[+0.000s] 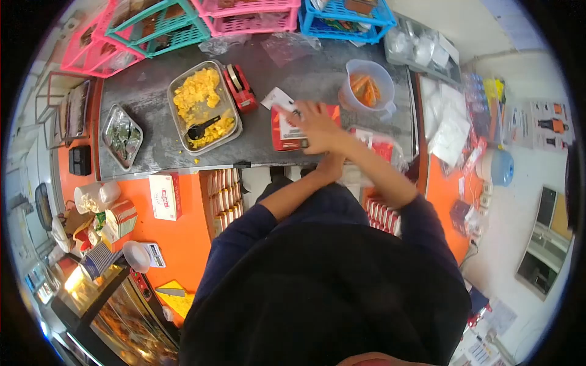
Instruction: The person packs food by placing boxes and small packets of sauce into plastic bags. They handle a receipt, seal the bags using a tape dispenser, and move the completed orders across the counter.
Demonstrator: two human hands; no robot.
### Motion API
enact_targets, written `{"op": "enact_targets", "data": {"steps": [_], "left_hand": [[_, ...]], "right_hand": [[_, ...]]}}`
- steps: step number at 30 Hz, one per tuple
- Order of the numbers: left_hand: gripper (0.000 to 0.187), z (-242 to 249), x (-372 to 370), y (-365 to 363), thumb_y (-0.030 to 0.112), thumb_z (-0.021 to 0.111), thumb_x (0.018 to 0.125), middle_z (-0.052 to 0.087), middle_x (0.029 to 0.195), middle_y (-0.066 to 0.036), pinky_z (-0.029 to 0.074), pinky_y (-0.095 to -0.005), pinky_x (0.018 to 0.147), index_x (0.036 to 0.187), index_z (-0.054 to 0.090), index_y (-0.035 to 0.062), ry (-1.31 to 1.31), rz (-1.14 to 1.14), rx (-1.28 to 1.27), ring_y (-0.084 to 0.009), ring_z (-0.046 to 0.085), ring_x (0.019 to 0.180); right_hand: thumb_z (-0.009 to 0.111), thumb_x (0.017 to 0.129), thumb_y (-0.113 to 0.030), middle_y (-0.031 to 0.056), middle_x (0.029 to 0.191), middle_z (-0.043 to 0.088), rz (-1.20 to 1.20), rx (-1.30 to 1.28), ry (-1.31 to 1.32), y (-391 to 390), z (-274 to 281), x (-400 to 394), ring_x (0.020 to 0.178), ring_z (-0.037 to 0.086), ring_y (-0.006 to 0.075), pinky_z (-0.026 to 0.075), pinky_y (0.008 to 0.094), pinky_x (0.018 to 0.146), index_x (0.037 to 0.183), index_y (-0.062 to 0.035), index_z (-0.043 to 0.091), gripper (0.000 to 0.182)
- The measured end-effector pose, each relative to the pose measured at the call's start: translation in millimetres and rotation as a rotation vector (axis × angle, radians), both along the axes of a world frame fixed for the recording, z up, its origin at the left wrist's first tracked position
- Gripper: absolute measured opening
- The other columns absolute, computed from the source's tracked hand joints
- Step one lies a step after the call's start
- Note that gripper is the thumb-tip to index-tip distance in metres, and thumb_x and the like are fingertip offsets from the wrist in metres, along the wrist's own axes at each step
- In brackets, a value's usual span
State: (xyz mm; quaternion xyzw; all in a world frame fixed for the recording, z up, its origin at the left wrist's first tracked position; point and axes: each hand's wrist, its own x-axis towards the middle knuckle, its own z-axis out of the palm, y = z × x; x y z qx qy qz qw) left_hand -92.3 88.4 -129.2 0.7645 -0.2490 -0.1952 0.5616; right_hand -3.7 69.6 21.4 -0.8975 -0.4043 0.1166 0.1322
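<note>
My right hand lies over a red and white box near the front edge of the dark counter, its fingers spread. Just below it, at the counter's edge, my left hand is beside my right wrist, and its fingers are mostly hidden. A small white paper sits behind the box. To the left of the box, a red tape dispenser stands beside a metal tray of chopped yellow food with a black spoon in it.
A clear jug with orange pieces stands to the right, near a red and white plastic packet. A foil tray lies at the left. Pink, green and blue baskets line the back. An orange side counter holds a white box.
</note>
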Motion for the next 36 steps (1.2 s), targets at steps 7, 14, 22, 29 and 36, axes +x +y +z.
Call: {"op": "enact_targets", "data": {"steps": [7,14,22,29,36], "left_hand": [[0.064,-11,32,5,0.003,0.055,0.079,0.039,0.139,-0.014,0.032,-0.0458,0.106,0.139,0.032,0.0085,0.054,-0.217,-0.503,-0.0292,0.036,0.131],[0.1,59,56,12,0.013,0.074,0.056,0.035,0.122,-0.036,0.032,-0.0436,0.105,0.141,0.022,0.0012,-0.02,-0.167,0.188,-0.0487,0.036,0.115],[0.091,167,45,-8,-0.011,0.055,0.065,0.017,0.136,-0.037,0.039,-0.0462,0.102,0.144,0.024,0.0204,0.181,-0.004,0.413,-0.058,0.034,0.119],[0.066,208,51,-29,-0.002,0.057,0.074,0.02,0.141,-0.036,0.037,-0.0458,0.103,0.136,0.041,0.012,0.052,0.065,0.386,-0.0471,0.027,0.132],[0.019,130,205,68,0.015,0.065,0.082,0.067,0.096,-0.014,0.045,-0.0404,0.09,0.099,0.067,0.0088,0.285,0.78,-0.092,-0.0249,0.044,0.125]], "right_hand": [[0.083,0.05,-0.016,0.0183,0.141,0.029,-0.152,0.536,0.281,-128,46,-47,0.128,0.033,0.0373,0.031,0.0474,0.105,0.149,-0.0132,0.007,0.125],[0.085,0.046,-0.015,0.0136,0.141,0.033,-0.488,-0.212,0.123,-192,-48,-76,0.131,0.031,0.0344,0.026,0.0675,0.098,0.145,-0.0182,0.018,0.12],[0.084,0.052,-0.034,0.0163,0.119,0.055,-0.562,-0.527,0.204,-325,-9,-45,0.11,0.054,0.0322,0.042,0.0454,0.096,0.137,-0.0166,0.039,0.098],[0.07,0.075,-0.018,0.0157,0.101,0.058,-0.268,-0.44,0.001,-342,48,-19,0.096,0.058,0.033,0.046,0.0419,0.083,0.125,-0.0074,0.05,0.055],[0.066,0.08,-0.019,0.0137,0.109,0.058,-0.014,0.258,0.377,-274,150,40,0.097,0.057,0.0326,0.046,0.0395,0.083,0.123,-0.0118,0.053,0.046]]}}
